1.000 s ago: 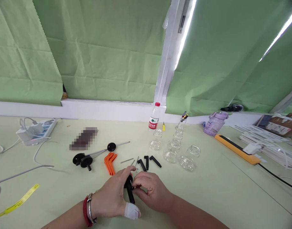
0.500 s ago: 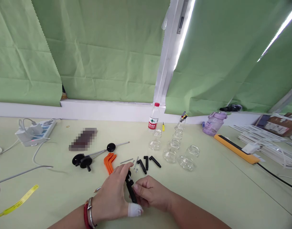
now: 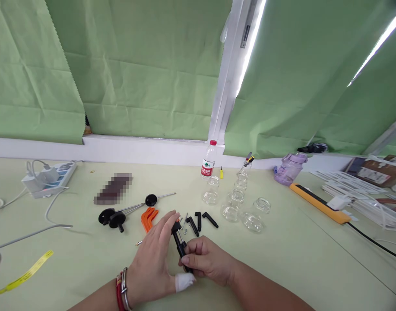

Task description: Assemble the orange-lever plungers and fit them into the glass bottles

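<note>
Both of my hands hold one slim black plastic bar just above the pale green table. My left hand, with a white bandage on the thumb and bracelets at the wrist, grips its upper end between fingers and thumb. My right hand pinches the lower end. Right behind the hands lie orange angled pieces, three loose black bars, thin metal pins and small screws.
Black discs on thin rods lie to the left. Several clear glass jars and a water bottle stand behind. A power strip with cables sits far left, a yellow tape near left, an orange-edged strip and purple bottle right.
The black bar has been raised and tilted more upright between my hands. My left fingers have opened out along its top, and my right hand has slid to its lower end.
</note>
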Tool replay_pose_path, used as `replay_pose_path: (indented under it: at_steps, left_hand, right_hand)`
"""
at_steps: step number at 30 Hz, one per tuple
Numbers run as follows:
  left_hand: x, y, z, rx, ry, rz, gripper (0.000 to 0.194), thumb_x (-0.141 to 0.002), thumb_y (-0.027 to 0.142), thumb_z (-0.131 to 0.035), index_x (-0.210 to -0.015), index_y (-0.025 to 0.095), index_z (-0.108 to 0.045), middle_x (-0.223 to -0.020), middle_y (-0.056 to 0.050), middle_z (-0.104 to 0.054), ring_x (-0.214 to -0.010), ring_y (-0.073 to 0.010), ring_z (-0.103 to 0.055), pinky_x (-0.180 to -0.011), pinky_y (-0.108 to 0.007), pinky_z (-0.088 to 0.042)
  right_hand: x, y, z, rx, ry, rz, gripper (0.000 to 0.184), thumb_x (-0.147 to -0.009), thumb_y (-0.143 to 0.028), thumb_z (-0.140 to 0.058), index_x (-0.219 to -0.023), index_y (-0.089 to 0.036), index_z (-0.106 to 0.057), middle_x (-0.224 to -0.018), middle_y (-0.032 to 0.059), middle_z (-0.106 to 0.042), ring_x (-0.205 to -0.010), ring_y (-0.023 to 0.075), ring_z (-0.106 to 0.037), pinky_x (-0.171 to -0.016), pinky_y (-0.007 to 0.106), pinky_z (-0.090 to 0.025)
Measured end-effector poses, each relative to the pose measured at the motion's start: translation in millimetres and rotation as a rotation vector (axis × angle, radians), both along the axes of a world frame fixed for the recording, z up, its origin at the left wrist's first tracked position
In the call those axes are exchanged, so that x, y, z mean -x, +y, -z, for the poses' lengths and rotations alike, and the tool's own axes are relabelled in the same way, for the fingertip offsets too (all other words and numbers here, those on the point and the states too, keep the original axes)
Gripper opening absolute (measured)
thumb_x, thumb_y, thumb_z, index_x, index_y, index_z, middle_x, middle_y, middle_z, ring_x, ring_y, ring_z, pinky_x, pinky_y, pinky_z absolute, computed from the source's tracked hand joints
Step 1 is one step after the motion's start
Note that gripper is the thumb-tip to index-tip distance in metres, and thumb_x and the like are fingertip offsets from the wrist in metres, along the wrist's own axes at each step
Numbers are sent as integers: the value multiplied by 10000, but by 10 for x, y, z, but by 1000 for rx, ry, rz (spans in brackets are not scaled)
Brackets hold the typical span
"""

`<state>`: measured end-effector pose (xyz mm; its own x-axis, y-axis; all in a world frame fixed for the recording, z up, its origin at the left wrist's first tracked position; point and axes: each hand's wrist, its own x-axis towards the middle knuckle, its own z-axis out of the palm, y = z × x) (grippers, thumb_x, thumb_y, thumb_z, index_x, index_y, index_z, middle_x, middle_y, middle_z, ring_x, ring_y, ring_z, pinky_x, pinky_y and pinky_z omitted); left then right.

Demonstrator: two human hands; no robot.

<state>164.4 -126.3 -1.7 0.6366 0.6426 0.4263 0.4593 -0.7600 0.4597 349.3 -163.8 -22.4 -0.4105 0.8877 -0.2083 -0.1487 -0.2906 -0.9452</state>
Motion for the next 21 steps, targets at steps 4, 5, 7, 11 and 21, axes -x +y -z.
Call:
replay_pose_path:
  at_steps: [4, 5, 7, 11, 21]
  left_hand:
    - [30, 85, -3, 50, -222, -58, 769, -843, 438, -515, -1438, 217, -80, -1487, -159, -238, -1359, -349, -243, -1080, -532, -268]
    - [29, 122, -5, 97, -292, -106, 660, -888, 403, -445, -1428, 206, -120, -1478, -157, -258, -1356, -328, -259, -1082, -521, -272]
    - [22, 206, -4, 188, -391, -225, 531, -926, 368, -371, -1396, 191, -199, -1444, -160, -318, -1337, -300, -306, -1070, -502, -301]
    - [16, 378, 43, 313, -362, -351, 486, -889, 391, -448, -1306, 170, -334, -1335, -166, -447, -1238, -304, -442, -1009, -501, -368]
    - [64, 628, 283, 405, -369, -412, 432, -757, 295, -515, -1172, 177, -477, -1142, -141, -611, -1103, -305, -563, -926, -467, -419]
  right_hand:
    - [-105, 10, -85, -257, -233, 60, 337, -784, -459, -630, -700, -148, -528, -589, -47, -448, -516, 67, -378, -494, 202, -278]
    - [-144, 19, -126, -367, -362, 101, 306, -823, -430, -582, -702, -156, -522, -605, -41, -453, -531, 77, -387, -507, 208, -289]
    - [-221, 56, -227, -631, -735, 202, 258, -863, -341, -523, -672, -168, -508, -621, -26, -469, -558, 99, -413, -528, 224, -294]
    - [-312, 259, -428, -832, -1400, 260, 188, -900, -251, -443, -775, -170, -555, -729, 38, -570, -644, 155, -526, -562, 252, -333]
    - [-276, 1133, -346, -596, -1833, 33, 142, -864, -145, -563, -991, -115, -618, -1006, 117, -626, -891, 214, -623, -760, 321, -487]
